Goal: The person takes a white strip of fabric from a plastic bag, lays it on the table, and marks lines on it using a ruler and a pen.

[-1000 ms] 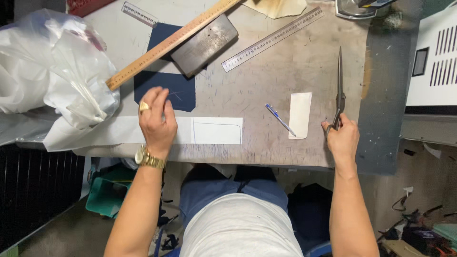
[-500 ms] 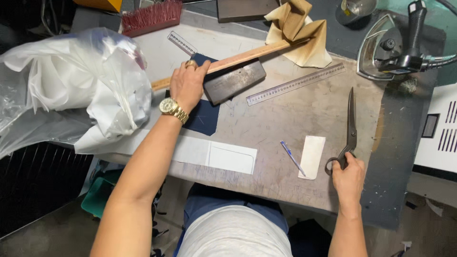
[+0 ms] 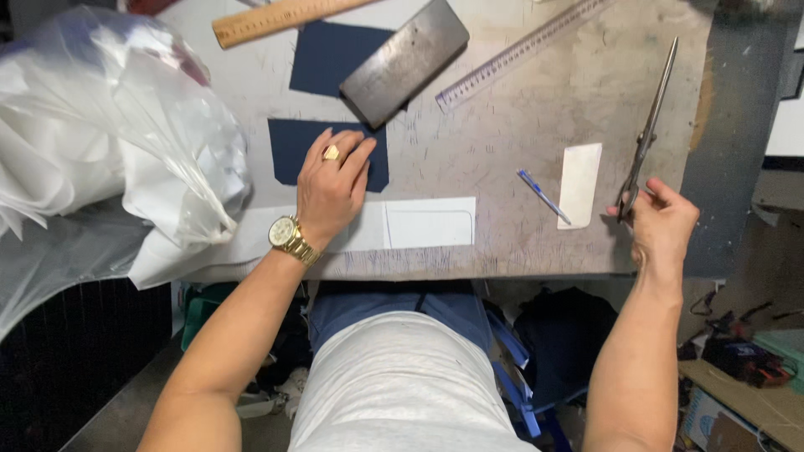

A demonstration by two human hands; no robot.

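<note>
Navy fabric piece [image 3: 295,149] pinned flat under open left hand [image 3: 332,178], fingers spread. Right hand [image 3: 662,224] closed on handles of long scissors [image 3: 650,125] lying along table's [image 3: 536,109] right edge. Metal weight block [image 3: 404,59] just beyond fabric.

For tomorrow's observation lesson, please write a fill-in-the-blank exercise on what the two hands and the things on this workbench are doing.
1. The left hand lies flat on a piece of ____ fabric.
2. The right hand touches the handles of the ____, which lie on the bench.
3. The metal block lies between the wooden ruler and the ____ ruler.
4. A blue ____ lies beside the small white card.

Missing words: navy; scissors; clear; pen
</note>
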